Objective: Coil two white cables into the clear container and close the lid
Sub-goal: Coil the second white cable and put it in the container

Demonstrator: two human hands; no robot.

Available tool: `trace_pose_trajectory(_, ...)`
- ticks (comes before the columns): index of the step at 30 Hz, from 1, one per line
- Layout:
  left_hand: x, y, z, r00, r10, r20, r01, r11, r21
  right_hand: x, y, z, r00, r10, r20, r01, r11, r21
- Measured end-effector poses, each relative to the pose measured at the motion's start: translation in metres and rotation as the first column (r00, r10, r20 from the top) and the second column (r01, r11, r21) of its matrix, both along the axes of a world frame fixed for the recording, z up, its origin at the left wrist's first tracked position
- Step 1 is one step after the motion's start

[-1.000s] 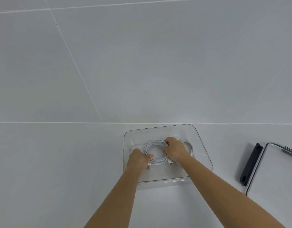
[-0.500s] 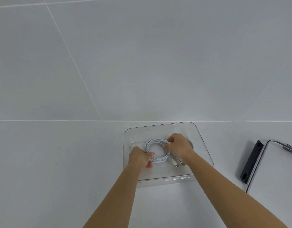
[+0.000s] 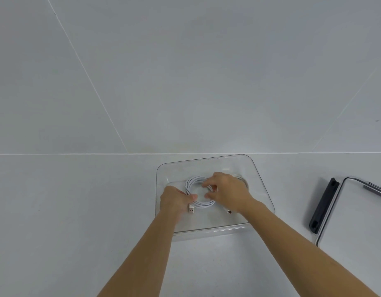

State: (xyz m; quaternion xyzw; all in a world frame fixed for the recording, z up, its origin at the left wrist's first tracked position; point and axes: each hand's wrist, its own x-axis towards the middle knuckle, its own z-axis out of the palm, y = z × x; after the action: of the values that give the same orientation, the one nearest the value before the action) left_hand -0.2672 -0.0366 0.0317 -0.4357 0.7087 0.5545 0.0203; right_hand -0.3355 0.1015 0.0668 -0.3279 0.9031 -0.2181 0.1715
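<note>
Inside the clear container, a person's left hand grips the near-left arc of a coiled white cable, thumb pressed over the strands, while the right hand curls over the coil's right side. That right hand has eased in the last half second — thumb and forefinger, closed tight on the coil before, now stand apart with strands running between them, and whether they still hold anything cannot be told. A USB plug, hidden a moment ago, now pokes out below the left thumb toward the container's near wall. A second connector lies on the container's floor by the right wrist. Behind the right hand, toward the container's far-right corner, a sliver of the second cable shows, most of it hidden. The coil looks seated on the container's floor, so the placing step appears nearly done — letting go without the loops springing open is the likely remaining concern. Well to the right of the container, the lid with its black latch waits, not yet fitted.
</note>
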Motion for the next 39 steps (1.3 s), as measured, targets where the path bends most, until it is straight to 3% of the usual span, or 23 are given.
trace_pose_trajectory(4,0.001,0.002,0.005,1.000,-0.007,0.009,0.006,0.998,0.062,0.011,-0.014,-0.006,0.958,0.269,-0.100,-0.251,0.954,0.161)
trace_pose_trajectory(8,0.002,0.002,0.010,1.000,0.016,-0.001,-0.016,0.985,0.174,0.011,-0.023,-0.011,0.937,0.333,-0.105,-0.285,0.902,0.324)
trace_pose_trajectory(11,0.004,0.000,0.010,0.989,-0.148,0.030,0.135,0.955,0.264,0.011,-0.024,-0.015,0.935,0.344,-0.090,-0.295,0.893,0.340)
trace_pose_trajectory(14,0.006,0.006,0.006,0.940,-0.325,0.102,0.314,0.943,0.106,0.011,-0.024,-0.013,0.937,0.339,-0.087,-0.296,0.899,0.323)
trace_pose_trajectory(17,0.006,0.011,0.004,0.937,-0.319,0.145,0.332,0.940,-0.075,0.011,-0.025,-0.014,0.929,0.356,-0.100,-0.305,0.891,0.337)
trace_pose_trajectory(19,0.005,0.009,0.001,0.934,-0.318,0.165,0.337,0.936,-0.104,0.010,-0.025,-0.016,0.925,0.365,-0.102,-0.310,0.885,0.348)
trace_pose_trajectory(23,0.005,0.003,0.006,0.976,-0.208,0.057,0.209,0.978,-0.009,0.008,-0.023,-0.016,0.924,0.370,-0.094,-0.319,0.883,0.343)
trace_pose_trajectory(26,0.003,0.005,0.010,0.990,-0.140,0.029,0.133,0.976,0.171,0.006,-0.022,-0.017,0.928,0.366,-0.076,-0.324,0.889,0.324)
trace_pose_trajectory(30,0.003,0.006,0.016,0.980,-0.201,0.005,0.195,0.954,0.229,0.004,-0.019,-0.018,0.936,0.349,-0.046,-0.323,0.903,0.282)
trace_pose_trajectory(33,0.001,0.004,0.016,0.982,-0.182,-0.051,0.188,0.903,0.386,0.004,-0.019,-0.018,0.934,0.354,-0.044,-0.329,0.902,0.281)
trace_pose_trajectory(36,0.000,0.005,0.018,0.996,0.005,-0.093,0.053,0.793,0.607,0.004,-0.019,-0.019,0.932,0.359,-0.043,-0.333,0.898,0.287)
trace_pose_trajectory(39,-0.001,0.008,0.016,0.999,0.045,-0.018,-0.028,0.835,0.550,0.004,-0.018,-0.020,0.931,0.363,-0.032,-0.340,0.897,0.284)
